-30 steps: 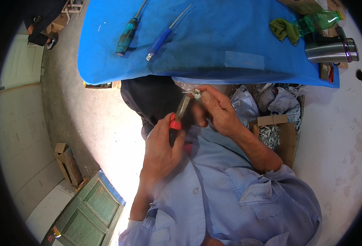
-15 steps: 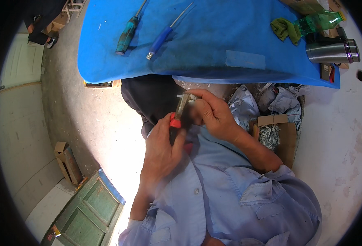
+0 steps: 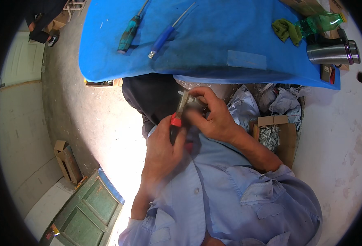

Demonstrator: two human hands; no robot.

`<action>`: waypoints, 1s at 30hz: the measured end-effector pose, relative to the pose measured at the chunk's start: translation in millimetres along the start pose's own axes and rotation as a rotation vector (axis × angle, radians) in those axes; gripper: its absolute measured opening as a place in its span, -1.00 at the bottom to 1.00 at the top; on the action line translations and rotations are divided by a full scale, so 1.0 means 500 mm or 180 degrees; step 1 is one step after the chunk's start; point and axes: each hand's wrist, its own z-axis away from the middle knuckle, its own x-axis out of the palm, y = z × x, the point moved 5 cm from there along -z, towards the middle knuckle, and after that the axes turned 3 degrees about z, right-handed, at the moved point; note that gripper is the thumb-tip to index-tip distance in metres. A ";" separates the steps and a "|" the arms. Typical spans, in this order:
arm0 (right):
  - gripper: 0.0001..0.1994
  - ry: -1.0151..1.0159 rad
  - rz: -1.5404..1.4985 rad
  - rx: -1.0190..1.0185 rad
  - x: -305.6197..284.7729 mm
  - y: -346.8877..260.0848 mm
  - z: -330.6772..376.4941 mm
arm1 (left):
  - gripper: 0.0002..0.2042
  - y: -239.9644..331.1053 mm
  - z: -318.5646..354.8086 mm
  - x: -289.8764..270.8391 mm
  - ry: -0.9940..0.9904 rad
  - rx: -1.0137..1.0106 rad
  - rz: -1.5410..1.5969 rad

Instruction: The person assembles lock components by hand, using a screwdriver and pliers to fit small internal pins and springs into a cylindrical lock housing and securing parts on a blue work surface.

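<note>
In front of my chest, my left hand (image 3: 163, 145) is wrapped round the dark handle of a hand tool (image 3: 182, 105). The tool has a red collar and a flat, dull metal upper part that points up and away; its exact kind is not clear. My right hand (image 3: 217, 117) is at the tool's upper end, index finger curled over the top and thumb below, blurred by motion. Something small and pale metallic shows between those fingers, too small to name. On the table beyond lie a green-handled screwdriver (image 3: 128, 37) and a blue-handled screwdriver (image 3: 162, 41).
The blue-covered table (image 3: 205, 45) has a green bottle (image 3: 318, 23), a green cloth (image 3: 286, 32) and a steel flask (image 3: 332, 52) at its right. A carton (image 3: 285, 141) of small metal pieces stands beside my right arm. Another person (image 3: 45, 24) is at far left.
My right thumb has moved down, away from the tool's metal part, and the fingers have spread a little. My left hand keeps its hold, with the tool shifted very slightly.
</note>
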 end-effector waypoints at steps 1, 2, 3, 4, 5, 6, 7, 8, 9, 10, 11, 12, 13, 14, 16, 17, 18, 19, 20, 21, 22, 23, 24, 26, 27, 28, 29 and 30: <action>-0.64 0.0061 0.0127 -0.0109 -0.003 -0.002 0.000 | -0.67 0.001 0.000 0.000 -0.0004 -0.0039 0.0008; -0.64 0.0123 0.0256 -0.0219 -0.004 -0.005 0.000 | -0.67 0.004 0.000 -0.002 -0.0010 -0.0077 0.0016; -0.64 0.0185 0.0407 -0.0387 -0.005 -0.005 -0.001 | -0.67 0.004 0.001 -0.003 -0.0015 -0.0116 0.0024; -0.64 0.0246 0.0559 -0.0554 -0.005 -0.001 -0.003 | -0.67 0.004 0.001 -0.003 -0.0015 -0.0122 0.0024; -0.63 0.0312 0.0710 -0.0720 -0.006 -0.001 -0.003 | -0.67 0.004 0.001 -0.003 -0.0017 -0.0126 0.0022; -0.64 0.0373 0.0909 -0.0857 -0.005 -0.003 -0.003 | -0.67 0.004 0.001 -0.003 -0.0020 -0.0130 0.0019; -0.63 0.0435 0.1108 -0.0994 -0.003 -0.007 -0.002 | -0.68 0.005 0.001 -0.003 -0.0018 -0.0171 0.0021; -0.63 0.0493 0.1306 -0.1128 -0.001 -0.011 -0.001 | -0.68 0.008 0.000 -0.004 -0.0017 -0.0217 0.0024; -0.64 0.0502 0.1374 -0.1120 0.000 -0.013 -0.001 | -0.69 0.010 0.000 -0.004 -0.0015 -0.0263 0.0027; -0.65 0.0511 0.1442 -0.1113 0.000 -0.015 -0.001 | -0.69 0.011 -0.001 -0.003 0.0028 -0.0230 -0.0041; -0.66 0.0520 0.1510 -0.1107 0.001 -0.017 0.000 | -0.69 0.008 -0.002 0.000 0.0074 -0.0196 -0.0108; -0.67 0.0499 0.1520 -0.1091 0.002 -0.016 -0.001 | -0.69 0.006 -0.002 0.001 0.0119 -0.0162 -0.0177; -0.68 0.0479 0.1530 -0.1075 0.002 -0.016 -0.001 | -0.69 0.003 -0.002 0.002 0.0148 -0.0118 -0.0231; -0.70 0.0460 0.1542 -0.1056 0.002 -0.015 -0.002 | -0.69 0.001 -0.003 0.004 0.0174 -0.0074 -0.0284; -0.71 0.0297 0.1331 -0.0909 0.003 -0.013 -0.003 | -0.69 0.001 -0.003 0.004 0.0204 -0.0031 -0.0335; -0.71 0.0216 0.1226 -0.0834 0.003 -0.012 -0.004 | -0.69 0.000 -0.002 0.004 0.0207 -0.0032 -0.0332; -0.72 0.0191 0.1153 -0.0795 0.003 -0.010 -0.004 | -0.69 0.000 -0.002 0.004 0.0211 -0.0033 -0.0329; -0.73 0.0167 0.1080 -0.0756 0.003 -0.008 -0.003 | -0.69 -0.001 -0.002 0.005 0.0219 -0.0021 -0.0330; -0.74 0.0137 0.1001 -0.0719 0.005 -0.007 -0.003 | -0.69 -0.004 -0.001 0.005 0.0232 -0.0015 -0.0336; -0.74 0.0140 0.0875 -0.0659 0.005 -0.005 -0.003 | -0.70 -0.006 0.000 0.005 0.0245 -0.0009 -0.0342; -0.75 0.0142 0.0748 -0.0598 0.006 -0.003 -0.003 | -0.70 -0.006 0.001 0.005 0.0250 -0.0054 -0.0334; -0.76 0.0151 0.0627 -0.0537 0.008 0.000 -0.003 | -0.70 -0.006 0.000 0.006 0.0251 -0.0093 -0.0324; -0.76 0.0199 0.0530 -0.0481 0.008 0.000 -0.003 | -0.70 -0.007 -0.001 0.007 0.0252 -0.0133 -0.0315; -0.76 0.0299 0.0334 -0.0368 0.008 -0.004 -0.004 | -0.71 -0.006 -0.003 0.008 0.0324 0.0010 -0.0430; -0.75 0.0325 0.0311 -0.0396 0.006 -0.006 -0.005 | -0.71 -0.005 -0.004 0.009 0.0358 0.0082 -0.0489; -0.75 0.0351 0.0287 -0.0425 0.005 -0.008 -0.005 | -0.71 -0.006 -0.005 0.009 0.0359 0.0081 -0.0492; -0.74 0.0375 0.0265 -0.0454 0.004 -0.010 -0.005 | -0.71 -0.007 -0.006 0.009 0.0362 0.0079 -0.0494; -0.74 0.0398 0.0289 -0.0432 0.004 -0.010 -0.005 | -0.71 -0.007 -0.006 0.009 0.0365 0.0078 -0.0497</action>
